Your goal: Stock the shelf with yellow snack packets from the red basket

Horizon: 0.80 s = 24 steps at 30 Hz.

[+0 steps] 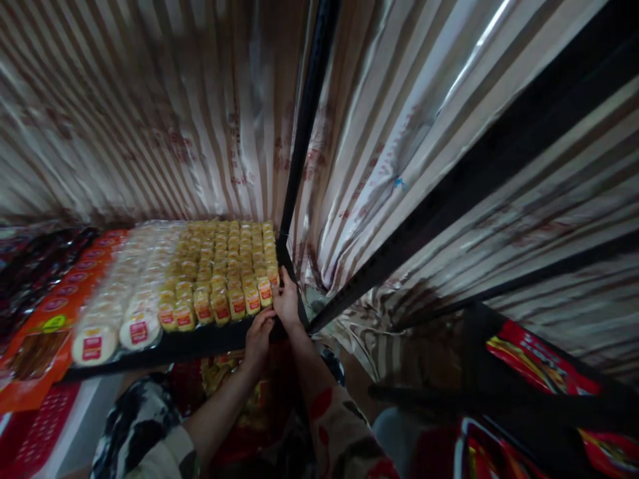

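Rows of small yellow wrapped snack packets (219, 273) with red labels stand on a dark shelf (194, 342). At the right end of these rows, my right hand (287, 303) has its fingers closed about the last front packet (273, 276). My left hand (258, 336) is just below, fingers bent together at the bottom front of the end rows, touching a snack packet there. Its fingertips are partly hidden and dim. Round white wrapped packets (140, 330) with red labels lie in rows left of the yellow ones.
Orange packs (47, 346) and dark packs (37, 279) fill the shelf's left part. A black upright post (302, 133) stands at the shelf's right corner. Striped plastic sheeting (200, 113) hangs behind. Red bags (542, 359) lie at lower right; a red basket (37, 429) is at lower left.
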Motion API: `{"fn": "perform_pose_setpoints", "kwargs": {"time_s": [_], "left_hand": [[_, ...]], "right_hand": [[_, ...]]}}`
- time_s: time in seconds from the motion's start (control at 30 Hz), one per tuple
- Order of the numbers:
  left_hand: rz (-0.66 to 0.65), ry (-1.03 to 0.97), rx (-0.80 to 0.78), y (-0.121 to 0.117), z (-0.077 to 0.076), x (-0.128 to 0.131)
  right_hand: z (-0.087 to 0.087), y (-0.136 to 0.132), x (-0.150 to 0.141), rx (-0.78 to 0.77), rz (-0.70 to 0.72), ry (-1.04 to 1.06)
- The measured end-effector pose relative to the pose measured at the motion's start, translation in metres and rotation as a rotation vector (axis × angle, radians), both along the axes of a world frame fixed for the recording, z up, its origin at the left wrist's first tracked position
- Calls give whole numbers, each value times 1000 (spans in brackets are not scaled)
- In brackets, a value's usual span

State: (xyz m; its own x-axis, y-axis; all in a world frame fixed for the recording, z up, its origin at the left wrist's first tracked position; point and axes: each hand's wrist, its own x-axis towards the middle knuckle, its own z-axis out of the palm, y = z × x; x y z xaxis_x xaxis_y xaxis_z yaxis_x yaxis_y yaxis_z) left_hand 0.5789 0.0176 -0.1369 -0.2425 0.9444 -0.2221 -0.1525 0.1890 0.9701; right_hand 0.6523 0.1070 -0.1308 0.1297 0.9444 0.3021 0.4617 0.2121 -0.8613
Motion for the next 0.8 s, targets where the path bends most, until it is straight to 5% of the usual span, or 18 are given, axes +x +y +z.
{"fn": "perform_pose_setpoints", "kwargs": {"time_s": [0.3,0.57,0.67,0.8], "left_hand": [[18,-69,48,-10,11,2],[0,-112,-63,-44,22,-10],[-50,-35,-64,-63,13,-22],[-131,157,-180,-96,-16,-42]], "right_hand": [[4,-6,7,-35,-49,-58],[13,-46,9,-17,-71,-46],[11,-76,3,-12,-79,61],[-5,-128,-11,-64,13,161]]}}
